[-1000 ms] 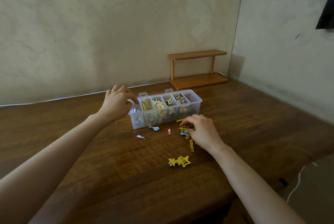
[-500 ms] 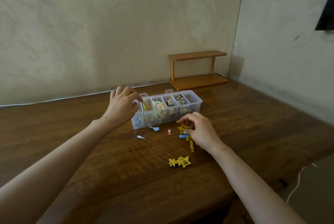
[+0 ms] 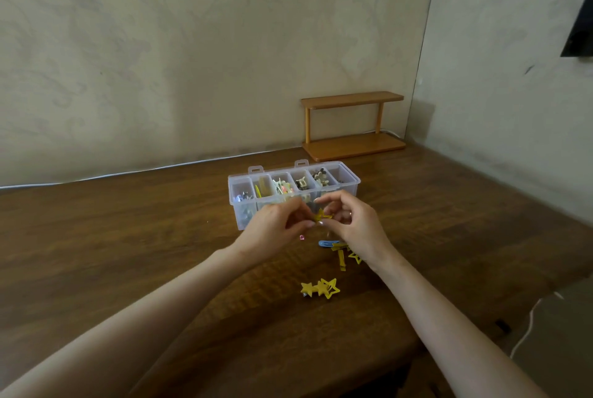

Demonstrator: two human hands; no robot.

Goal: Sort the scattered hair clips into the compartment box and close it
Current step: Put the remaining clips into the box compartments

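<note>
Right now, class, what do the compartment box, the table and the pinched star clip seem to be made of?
Compartment box: clear plastic, probably; contents show through its walls.
Table: wood or wood veneer, dark, visible grain, slight sheen.
Star clip: yellow, matte; painted metal or plastic, too small to tell.

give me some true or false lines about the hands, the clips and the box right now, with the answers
1. The left hand and right hand both pinch a yellow star clip. True.
2. The box is closed. False: it is open, with clips showing in its compartments.
3. A blue clip lies on the table by the right hand. True.
4. The double-star clip lies in the box. False: it lies on the table, nearer the camera than both hands.
</note>
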